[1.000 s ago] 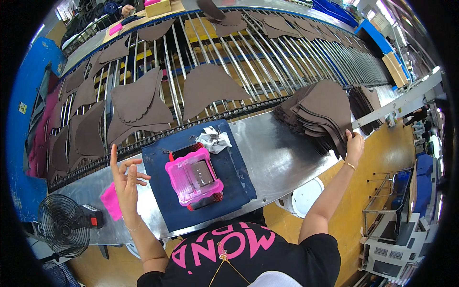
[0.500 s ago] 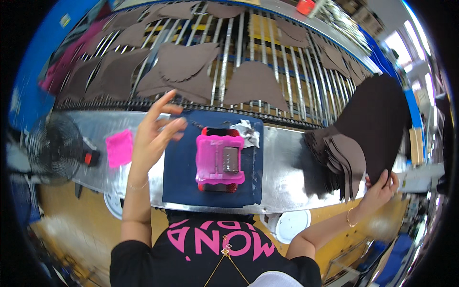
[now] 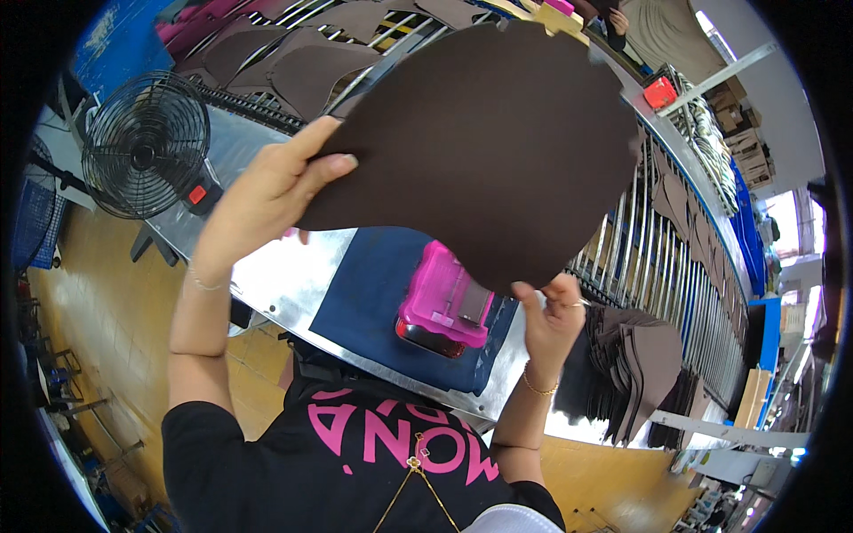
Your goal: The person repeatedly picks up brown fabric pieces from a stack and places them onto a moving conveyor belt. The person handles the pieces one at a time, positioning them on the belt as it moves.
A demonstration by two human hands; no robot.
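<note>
A large, dark brown flat cut piece [image 3: 489, 142] with a curved outline is held up between my hands. My left hand [image 3: 275, 182] pinches its left end, thumb in front. At its lower right edge my right hand [image 3: 553, 320] grips between thumb and fingers. Below the piece, a pink tray-like holder [image 3: 440, 289] with a small grey-brown block [image 3: 475, 304] sits on a red and black base; the piece covers part of it. All this rests on a dark blue cloth [image 3: 369, 306] spread over the metal table.
Right of the cloth, a stack of brown cut pieces [image 3: 653, 355] lies on the table. A black fan [image 3: 147, 147] stands at the left. Beyond the table runs a rack of metal rollers [image 3: 662, 266] carrying more brown pieces [image 3: 311, 67]. Another person's hand [image 3: 619, 21] shows at the top.
My right hand has brought the brown piece from above the stack at the right to the middle. My left hand, empty before, now holds its left end. The view has turned.
</note>
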